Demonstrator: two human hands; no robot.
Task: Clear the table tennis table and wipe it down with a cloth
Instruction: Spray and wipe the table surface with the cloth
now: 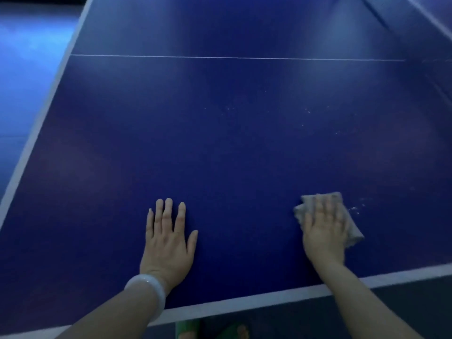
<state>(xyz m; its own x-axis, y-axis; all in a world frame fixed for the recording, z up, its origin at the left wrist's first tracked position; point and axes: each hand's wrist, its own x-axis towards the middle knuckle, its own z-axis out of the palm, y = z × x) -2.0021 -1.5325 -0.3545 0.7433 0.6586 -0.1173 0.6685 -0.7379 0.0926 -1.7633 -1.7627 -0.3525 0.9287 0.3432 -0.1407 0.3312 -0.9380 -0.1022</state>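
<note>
Now | left hand [168, 243] flat on table [220, 143] | right hand [324, 234] flat, pressing cloth [352, 231]

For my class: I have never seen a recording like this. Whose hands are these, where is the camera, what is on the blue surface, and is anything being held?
There is no machine here. A person wears a wide-angle camera on the head, looking forward and down, so you see their own two arms from above.

The blue surface is a table tennis table, with white edge lines and a thin white centre line. The left hand lies flat on it with straight fingers, holding nothing; a pale bangle circles that wrist. The right hand presses flat on a greyish cloth, which lies on the table near its front edge. That hand looks blurred.

Small pale specks dot the surface beside the cloth and farther out. Below the table edge, green footwear shows dimly.
</note>
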